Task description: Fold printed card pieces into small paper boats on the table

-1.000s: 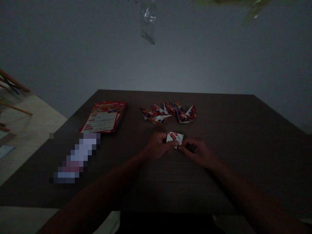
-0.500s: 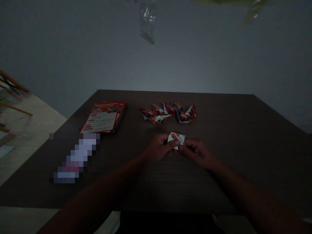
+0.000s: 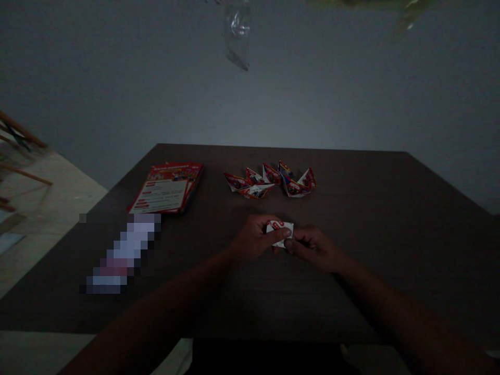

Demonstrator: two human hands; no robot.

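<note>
A small folded paper [image 3: 278,227], white with red print, is held between my two hands above the table. My left hand [image 3: 255,235] is closed on its left side, the thumb lying across the front face. At the lower right edge my right hand [image 3: 314,247] pinches the paper between thumb and fingers. Beyond my hands stand two folded paper boats, a red and white one [image 3: 253,190] on the left and a red and blue one [image 3: 297,187] on the right, side by side and seemingly touching.
A stack of red printed leaflets [image 3: 164,192] lies at the back left of the dark table [image 3: 371,208]. Nearer to me is a long pixelated object [image 3: 128,250]. A wall [image 3: 332,94] rises behind the table, and wooden legs [image 3: 23,130] show at the far left.
The folded paper has tilted and shifted slightly left and down in my hands. Both hands keep hold of it, and the boats and leaflets have stayed put.
</note>
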